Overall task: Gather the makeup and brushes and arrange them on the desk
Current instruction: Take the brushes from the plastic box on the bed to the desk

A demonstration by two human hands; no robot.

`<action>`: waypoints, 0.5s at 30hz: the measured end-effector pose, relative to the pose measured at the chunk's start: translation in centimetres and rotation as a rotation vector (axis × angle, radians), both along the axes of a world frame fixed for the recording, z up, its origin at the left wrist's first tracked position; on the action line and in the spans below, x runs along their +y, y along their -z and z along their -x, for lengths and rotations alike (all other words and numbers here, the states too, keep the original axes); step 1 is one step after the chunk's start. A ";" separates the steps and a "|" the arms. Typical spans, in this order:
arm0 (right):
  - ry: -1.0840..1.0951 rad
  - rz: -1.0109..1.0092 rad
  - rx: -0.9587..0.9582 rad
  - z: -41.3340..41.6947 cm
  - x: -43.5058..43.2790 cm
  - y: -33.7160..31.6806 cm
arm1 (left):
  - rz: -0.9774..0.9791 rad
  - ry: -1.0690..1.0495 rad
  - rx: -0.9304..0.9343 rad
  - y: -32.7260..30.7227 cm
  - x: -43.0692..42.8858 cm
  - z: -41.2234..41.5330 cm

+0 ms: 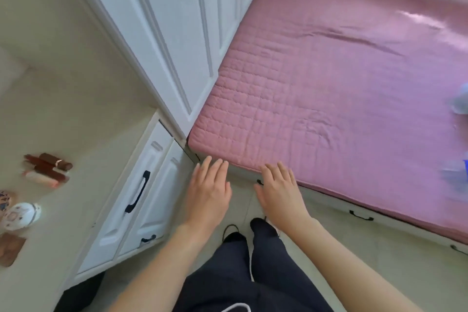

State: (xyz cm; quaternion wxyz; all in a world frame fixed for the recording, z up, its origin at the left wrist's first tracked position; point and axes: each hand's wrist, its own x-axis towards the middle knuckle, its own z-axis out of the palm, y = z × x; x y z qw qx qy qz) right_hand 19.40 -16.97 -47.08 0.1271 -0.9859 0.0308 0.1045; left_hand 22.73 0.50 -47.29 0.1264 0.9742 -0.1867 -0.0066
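Note:
On the cream desk (76,114) at the left lie several brown and pink lipstick tubes (48,170) side by side. Nearer the left edge sit a white oval compact (21,215), a patterned item (6,201) and a brown compact (10,248). My left hand (209,194) and my right hand (279,190) hover in front of me over the floor, fingers straight, holding nothing. Blurred blue and white items (459,104) lie on the pink bed at the far right edge.
A white wardrobe (177,33) stands between the desk and the pink quilted bed (329,83). White desk drawers with black handles (138,195) are at my left. The bed base has drawers with black handles (361,215). My legs in dark trousers stand on the tiled floor.

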 end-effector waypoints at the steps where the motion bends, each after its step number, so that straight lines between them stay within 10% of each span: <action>1: 0.043 0.001 -0.003 1.0 -0.4 -0.1 | 0.002 0.039 -0.006 -0.2 -0.6 0.2; 15: 0.618 0.013 0.023 15.5 -9.1 -0.7 | -0.010 0.620 0.031 -0.1 -14.5 5.8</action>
